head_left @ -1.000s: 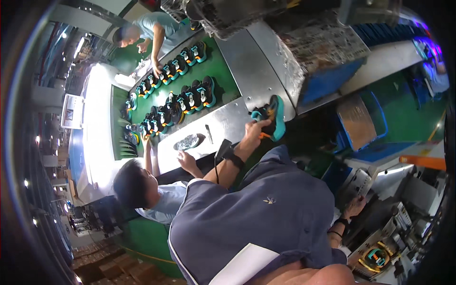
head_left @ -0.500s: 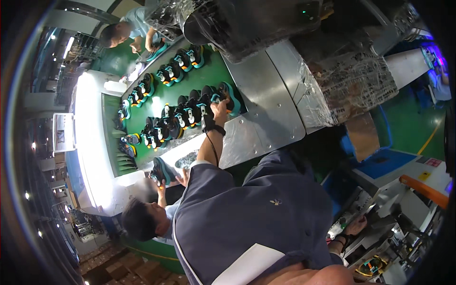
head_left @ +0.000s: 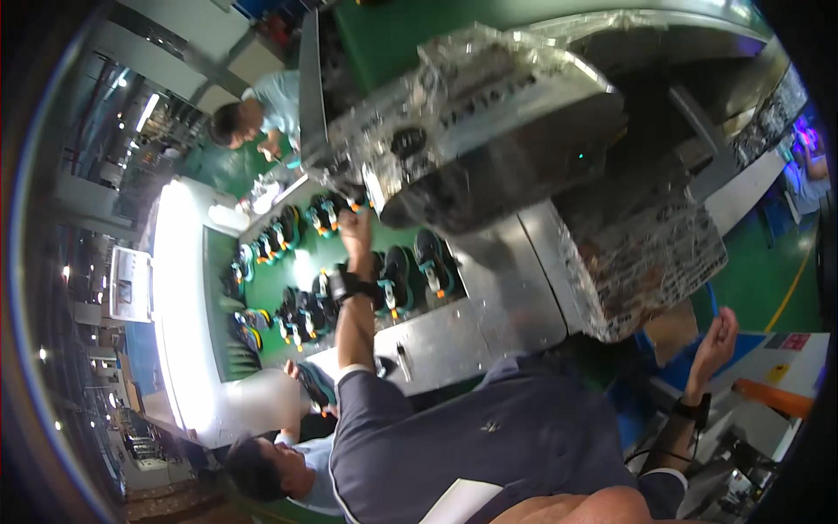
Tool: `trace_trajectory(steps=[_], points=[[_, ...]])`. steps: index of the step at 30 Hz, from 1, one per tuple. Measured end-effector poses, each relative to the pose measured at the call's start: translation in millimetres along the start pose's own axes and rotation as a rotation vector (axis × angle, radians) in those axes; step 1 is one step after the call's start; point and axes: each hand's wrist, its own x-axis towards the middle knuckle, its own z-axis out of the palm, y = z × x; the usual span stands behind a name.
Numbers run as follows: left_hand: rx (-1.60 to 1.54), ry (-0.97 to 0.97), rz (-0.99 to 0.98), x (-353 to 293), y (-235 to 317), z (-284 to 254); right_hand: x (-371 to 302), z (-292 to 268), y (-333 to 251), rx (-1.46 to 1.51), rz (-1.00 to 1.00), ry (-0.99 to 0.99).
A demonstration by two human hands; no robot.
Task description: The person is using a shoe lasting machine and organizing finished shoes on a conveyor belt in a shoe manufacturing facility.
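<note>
Black sneakers with teal soles and orange tabs stand in two rows on a green work surface (head_left: 349,258). My left hand (head_left: 353,230) is stretched over the near row and reaches the far row, beside a dark sneaker (head_left: 325,214). Its fingers are blurred, so its grip is unclear. Below that forearm stand a near-row sneaker (head_left: 395,278) and the end sneaker (head_left: 433,262). Off to the right, my right hand (head_left: 719,339) is raised with fingers extended and nothing in it, near a blue-topped machine. Dark bands circle both wrists.
A large machine part wrapped in clear film (head_left: 497,113) overhangs the far side. Metal plating (head_left: 515,288) borders the sneakers. At lower left a co-worker (head_left: 262,467) holds a sneaker (head_left: 316,384); another person (head_left: 262,118) works beyond. A pen-like item (head_left: 403,360) lies near my left arm.
My left hand has left the near row's end sneaker and moved to the far row. My right hand has risen from the machine at lower right. The whole view has shifted.
</note>
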Motion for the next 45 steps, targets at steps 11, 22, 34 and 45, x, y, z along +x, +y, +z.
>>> trace_trajectory(steps=[11, 22, 34, 45], points=[[-0.360, -0.428, 0.443, 237.0, 510.1, -146.1, 45.5, 82.6, -89.4, 0.138, -0.163, -0.124], [0.025, -0.724, 0.081, 293.6, 607.5, 27.1, 54.0, 83.0, -93.3, 0.188, -0.187, -0.054], [0.177, -0.689, 0.373, 237.2, 644.8, -40.6, 56.8, 81.4, -84.7, 0.182, -0.358, 0.013], [0.112, -0.670, 0.497, 202.9, 617.6, -59.1, 55.5, 83.0, -84.6, 0.202, -0.395, 0.059]])
